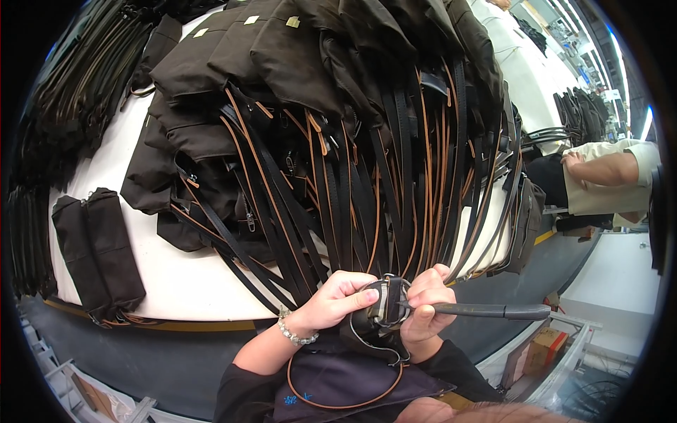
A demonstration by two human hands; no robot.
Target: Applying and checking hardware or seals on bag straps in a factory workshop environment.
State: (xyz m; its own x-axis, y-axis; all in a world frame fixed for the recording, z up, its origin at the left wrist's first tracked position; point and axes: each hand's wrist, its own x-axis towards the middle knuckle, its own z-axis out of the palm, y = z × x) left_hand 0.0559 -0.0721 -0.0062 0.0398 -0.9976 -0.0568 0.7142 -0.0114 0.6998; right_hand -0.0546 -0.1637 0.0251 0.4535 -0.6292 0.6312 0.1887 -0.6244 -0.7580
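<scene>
Close to my body, my left hand (345, 299) pinches a dark strap with a metal buckle (390, 299), thumb on its left side. My right hand (429, 299) is closed around a slim black pen-like tool (493, 310), whose thicker end sticks out to the right. The tool's thin end points at the buckle, and my right fingers lie against the buckle's right edge. Below the hands a strap loop with a tan edge (345, 407) hangs over my dark apron. Just beyond, several black straps (345, 218) with tan edges fan down from piled dark brown bags (303, 56).
The bags cover much of a white table (176, 282). A single folded dark bag (99, 254) lies at the left, with stacked dark pieces (77, 92) behind it. At the right stands another person (606, 176). A cardboard box (546, 349) sits on a lower-right shelf.
</scene>
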